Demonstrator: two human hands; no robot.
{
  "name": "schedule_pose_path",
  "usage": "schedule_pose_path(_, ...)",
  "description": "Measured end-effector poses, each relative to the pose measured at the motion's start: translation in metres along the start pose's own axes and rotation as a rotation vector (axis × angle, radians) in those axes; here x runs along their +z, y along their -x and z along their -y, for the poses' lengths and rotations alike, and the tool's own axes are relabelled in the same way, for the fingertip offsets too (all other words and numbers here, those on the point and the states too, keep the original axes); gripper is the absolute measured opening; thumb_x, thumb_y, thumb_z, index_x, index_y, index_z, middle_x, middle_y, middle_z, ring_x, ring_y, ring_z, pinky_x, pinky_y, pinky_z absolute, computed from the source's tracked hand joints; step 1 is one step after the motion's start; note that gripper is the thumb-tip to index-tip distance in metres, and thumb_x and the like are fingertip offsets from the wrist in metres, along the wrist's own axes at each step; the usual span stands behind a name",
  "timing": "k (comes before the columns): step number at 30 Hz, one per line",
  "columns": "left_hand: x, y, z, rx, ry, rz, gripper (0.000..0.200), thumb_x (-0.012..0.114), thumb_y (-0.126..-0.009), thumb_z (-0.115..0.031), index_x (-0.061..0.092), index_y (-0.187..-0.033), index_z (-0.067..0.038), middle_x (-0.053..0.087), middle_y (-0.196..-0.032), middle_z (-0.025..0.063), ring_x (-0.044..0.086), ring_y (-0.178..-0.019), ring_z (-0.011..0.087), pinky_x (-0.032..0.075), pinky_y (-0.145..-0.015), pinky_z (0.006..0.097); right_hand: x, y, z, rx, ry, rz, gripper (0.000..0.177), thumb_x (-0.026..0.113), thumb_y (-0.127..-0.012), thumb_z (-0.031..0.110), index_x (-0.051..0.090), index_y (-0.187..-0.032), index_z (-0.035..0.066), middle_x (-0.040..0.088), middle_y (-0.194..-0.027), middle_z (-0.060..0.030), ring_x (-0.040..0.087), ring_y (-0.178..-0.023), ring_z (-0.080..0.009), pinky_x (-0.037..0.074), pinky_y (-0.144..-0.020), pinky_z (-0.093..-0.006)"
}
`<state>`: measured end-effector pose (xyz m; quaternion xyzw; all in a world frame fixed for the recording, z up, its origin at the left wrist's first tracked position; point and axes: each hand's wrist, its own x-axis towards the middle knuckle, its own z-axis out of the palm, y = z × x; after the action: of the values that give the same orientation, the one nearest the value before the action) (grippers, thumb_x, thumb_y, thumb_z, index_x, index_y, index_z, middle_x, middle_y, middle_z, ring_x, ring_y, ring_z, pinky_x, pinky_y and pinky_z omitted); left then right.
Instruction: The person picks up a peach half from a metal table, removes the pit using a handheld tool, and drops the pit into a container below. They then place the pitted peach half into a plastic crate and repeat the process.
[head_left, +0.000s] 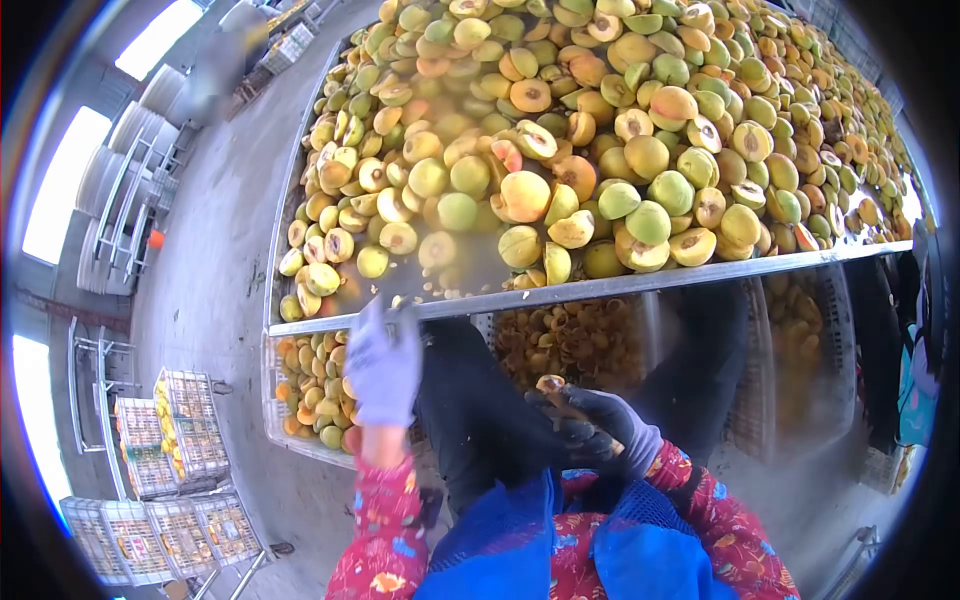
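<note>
My left hand, in a pale lavender glove and blurred, is raised at the table's near edge above a crate of fruit. Its fingers look stretched out and apart, with nothing visible in them. My right hand, in a dark grey glove with a pale cuff, is closed in front of my lap around a slim hand tool. A small brown piece shows at the tool's far end; whether it is a pit or the tip cannot be made out. Ahead lies a big heap of yellow-green peaches, many cut in half with brown pits showing.
A metal rim runs along the table's near edge. Below left stands a crate of peach halves; between my knees are brown pits or scraps. Another crate is at right. Stacked crates and racks line the left.
</note>
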<state>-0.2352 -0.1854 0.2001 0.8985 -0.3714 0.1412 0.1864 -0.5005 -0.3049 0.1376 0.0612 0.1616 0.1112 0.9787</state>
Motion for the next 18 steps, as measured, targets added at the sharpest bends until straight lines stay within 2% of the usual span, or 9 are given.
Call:
schedule_pose_path(2, 0.033, -0.036, -0.051, 0.152, 0.076, 0.007, 0.037, 0.062, -0.090, -0.034, 0.063, -0.108, -0.001, 0.067, -0.098, 0.0213, 0.066, -0.092, 0.0370, 0.053, -0.081, 0.0437, 0.002, 0.005, 0.001, 0.003, 0.055, -0.070, 0.036, 0.049, -0.102, 0.034, 0.050, -0.127, 0.008, 0.050, -0.064, -0.0018, 0.043, -0.042, -0.0074, 0.034, -0.037, -0.0197)
schedule_pose_path(5, 0.077, -0.085, -0.097, 0.032, 0.035, 0.545, 0.051, 0.055, -0.091, -0.051, 0.065, -0.102, -0.002, 0.068, -0.096, 0.0257, 0.066, -0.091, 0.0412, 0.052, -0.082, 0.0439, -0.006, 0.015, 0.000, -0.029, 0.072, -0.091, 0.033, 0.050, -0.102, 0.032, 0.053, -0.123, 0.006, 0.052, -0.066, -0.0040, 0.045, -0.043, -0.0084, 0.035, -0.037, -0.0199)
schedule_pose_path(7, 0.100, -0.100, -0.087, 0.153, 0.407, 0.686, 0.048, 0.054, -0.091, -0.048, 0.065, -0.097, -0.002, 0.069, -0.086, 0.0198, 0.068, -0.077, 0.0338, 0.053, -0.068, 0.0394, -0.009, 0.023, 0.002, -0.043, 0.109, -0.073, 0.033, 0.051, -0.101, 0.032, 0.056, -0.118, 0.004, 0.053, -0.067, -0.0041, 0.047, -0.045, -0.0086, 0.036, -0.039, -0.0204)
schedule_pose_path(10, 0.105, -0.089, -0.072, -0.198, 0.872, 0.704, 0.043, 0.055, -0.091, -0.044, 0.064, -0.093, -0.002, 0.066, -0.076, 0.0104, 0.063, -0.063, 0.0213, 0.049, -0.056, 0.0327, -0.023, 0.014, -0.005, -0.289, 0.451, -0.344, 0.033, 0.052, -0.101, 0.031, 0.059, -0.114, 0.002, 0.058, -0.072, -0.0036, 0.052, -0.054, -0.0088, 0.040, -0.047, -0.0199)
schedule_pose_path(11, 0.096, -0.084, -0.062, -0.335, 1.078, 0.804, 0.037, 0.054, -0.093, -0.039, 0.063, -0.099, -0.004, 0.061, -0.072, 0.0045, 0.056, -0.057, 0.0138, 0.043, -0.049, 0.0278, -0.023, 0.014, -0.006, -0.340, 0.551, -0.393, 0.033, 0.053, -0.100, 0.031, 0.060, -0.114, 0.002, 0.059, -0.073, -0.0036, 0.054, -0.058, -0.0089, 0.041, -0.050, -0.0199)
schedule_pose_path(13, 0.082, -0.067, -0.039, -0.400, 1.433, 0.870, 0.043, 0.052, -0.098, -0.038, 0.055, -0.129, -0.009, 0.066, -0.088, 0.0080, 0.062, -0.063, 0.0175, 0.051, -0.050, 0.0275, -0.007, 0.026, 0.002, -0.352, 0.717, -0.345, 0.034, 0.054, -0.099, 0.031, 0.060, -0.115, 0.001, 0.063, -0.078, -0.0046, 0.058, -0.066, -0.0090, 0.045, -0.057, -0.0204)
schedule_pose_path(14, 0.074, -0.051, -0.034, -0.445, 1.572, 0.866, 0.045, 0.050, -0.098, -0.040, 0.053, -0.132, -0.009, 0.067, -0.091, 0.0088, 0.063, -0.063, 0.0180, 0.051, -0.050, 0.0272, 0.009, 0.029, 0.004, -0.336, 0.651, -0.387, 0.034, 0.062, -0.095, 0.025, 0.059, -0.117, 0.000, 0.066, -0.087, -0.0071, 0.062, -0.077, -0.0098, 0.050, -0.067, -0.0230)
schedule_pose_path(16, 0.046, -0.028, -0.035, -0.554, 1.682, 0.903, 0.045, 0.049, -0.100, -0.039, 0.049, -0.136, -0.011, 0.067, -0.101, 0.0113, 0.065, -0.067, 0.0201, 0.055, -0.053, 0.0300, 0.026, 0.018, 0.003, -0.633, 0.748, -0.399, 0.036, 0.069, -0.090, 0.020, 0.059, -0.118, 0.000, 0.066, -0.093, -0.0069, 0.062, -0.085, -0.0097, 0.051, -0.074, -0.0254)
schedule_pose_path(18, 0.043, 0.000, -0.038, -0.536, 1.881, 0.871, 0.042, 0.053, -0.098, -0.023, 0.048, -0.137, -0.009, 0.067, -0.107, 0.0108, 0.067, -0.073, 0.0191, 0.059, -0.062, 0.0325, 0.042, 0.004, 0.007, -0.943, 0.984, -0.420, 0.040, 0.075, -0.085, 0.016, 0.058, -0.118, 0.000, 0.067, -0.099, -0.0059, 0.062, -0.090, -0.0095, 0.051, -0.080, -0.0267)
